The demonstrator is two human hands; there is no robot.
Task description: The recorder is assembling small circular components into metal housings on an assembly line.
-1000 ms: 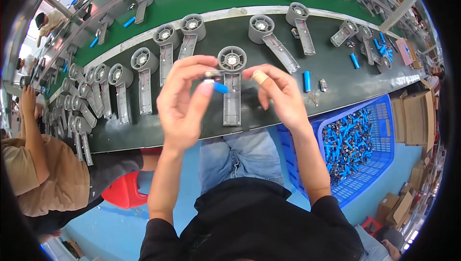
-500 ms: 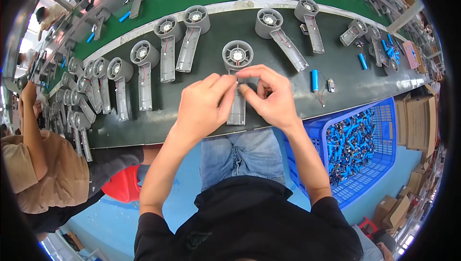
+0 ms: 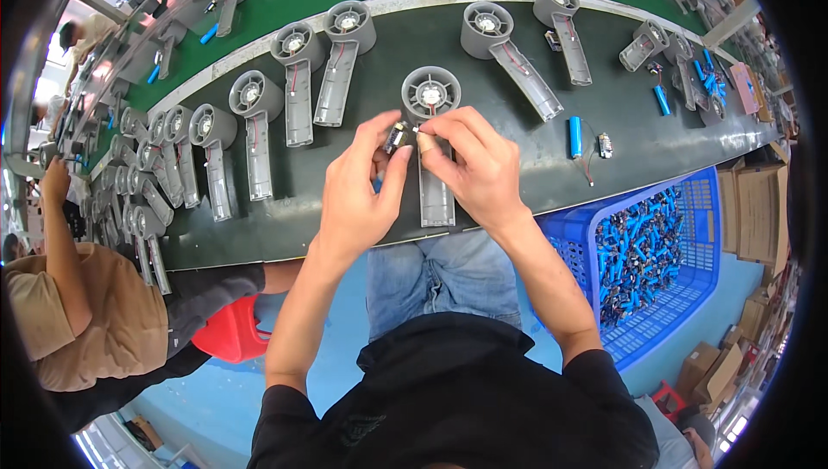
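We can read no text, label, brand, number or sign in this scene. At the near side, on the black shirt (image 3: 483,391), we make out a faint emblem (image 3: 360,428); its marks are too dim and small for us to resolve into letters, figures or any recognisable device.

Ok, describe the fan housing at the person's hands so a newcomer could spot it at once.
On the dark table, find the left hand and right hand, close together. Just beyond them is the round grey fan housing, its handle pointing down the picture. Unlike its neighbours, it is partly covered by the right hand.
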